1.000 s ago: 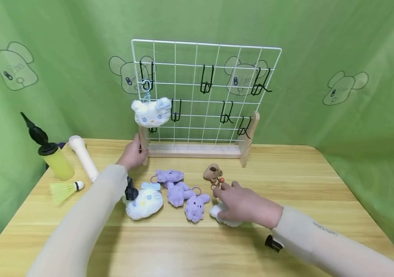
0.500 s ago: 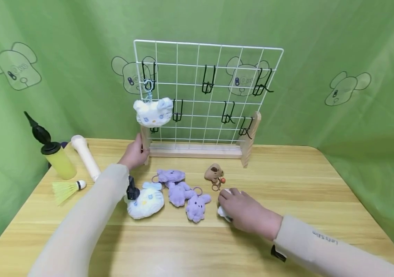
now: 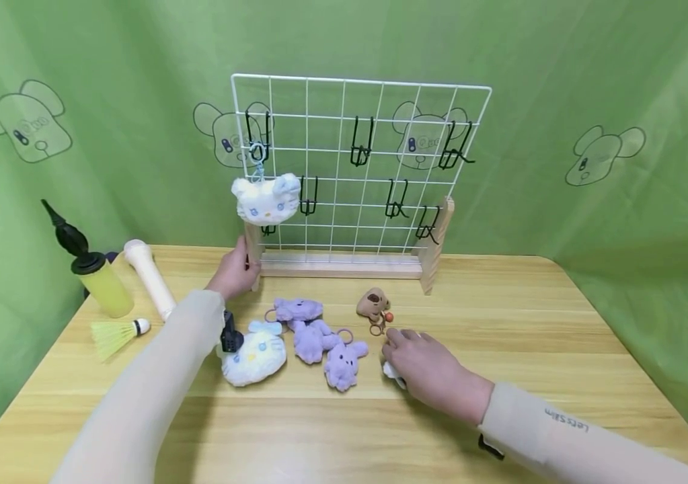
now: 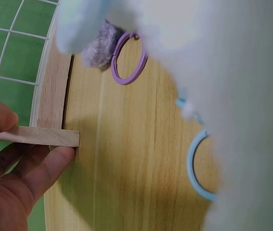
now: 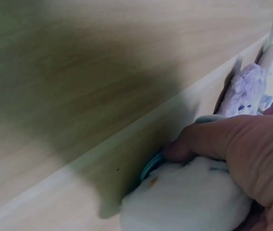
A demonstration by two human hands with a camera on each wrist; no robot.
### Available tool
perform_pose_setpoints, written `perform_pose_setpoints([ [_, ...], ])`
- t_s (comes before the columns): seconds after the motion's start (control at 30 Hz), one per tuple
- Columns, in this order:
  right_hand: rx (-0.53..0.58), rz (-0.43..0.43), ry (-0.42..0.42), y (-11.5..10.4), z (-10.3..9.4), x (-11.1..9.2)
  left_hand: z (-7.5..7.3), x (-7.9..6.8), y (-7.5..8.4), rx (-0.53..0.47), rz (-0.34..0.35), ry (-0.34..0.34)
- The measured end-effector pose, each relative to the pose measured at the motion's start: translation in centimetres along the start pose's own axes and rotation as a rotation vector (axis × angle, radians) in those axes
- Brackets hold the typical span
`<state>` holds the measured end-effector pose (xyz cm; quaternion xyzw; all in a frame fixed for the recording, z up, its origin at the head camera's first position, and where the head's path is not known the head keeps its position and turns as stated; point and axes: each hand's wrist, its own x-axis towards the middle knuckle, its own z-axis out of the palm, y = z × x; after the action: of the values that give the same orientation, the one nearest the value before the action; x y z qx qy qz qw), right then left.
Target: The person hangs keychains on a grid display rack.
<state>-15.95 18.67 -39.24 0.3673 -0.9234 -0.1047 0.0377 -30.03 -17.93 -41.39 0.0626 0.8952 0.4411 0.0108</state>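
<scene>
Wht plush (image 5: 182, 199): rounded, sm. orange spot (image 5: 153, 181); teal ring (image 5: 152, 165) pt. hidden.

At the desk's (image 3: 501, 323) far edge, the left hand (image 3: 237, 270) grips the wooden left support (image 3: 253, 236) of a wire grid rack (image 3: 340, 265), where a white cat-face plush keychain (image 3: 268, 202) hangs at upper left. Farther in from that edge, the right hand (image 3: 425, 366) holds a white plush (image 3: 393, 374), mostly hidden. Near the left edge are a hand pump (image 3: 103, 289) and a yellow shuttlecock (image 3: 115, 336).
</scene>
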Motion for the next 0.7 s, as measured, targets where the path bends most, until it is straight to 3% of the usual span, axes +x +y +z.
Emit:
perform_pose_setpoints([
  [0.17,-0.194,-0.044,0.014,0.6,-0.6,-0.3,0.1,0.0,0.0,0.006,0.004,0.001],
  [0.37,-0.347,-0.051,-0.044,0.6,-1.2,-0.7,0.0,0.0,0.0,0.005,0.001,0.008],
  [0.7,-0.490,0.047,-0.186,-1.0,-1.1,-0.6,0.1,-0.1,0.1,0.004,0.003,0.015],
])
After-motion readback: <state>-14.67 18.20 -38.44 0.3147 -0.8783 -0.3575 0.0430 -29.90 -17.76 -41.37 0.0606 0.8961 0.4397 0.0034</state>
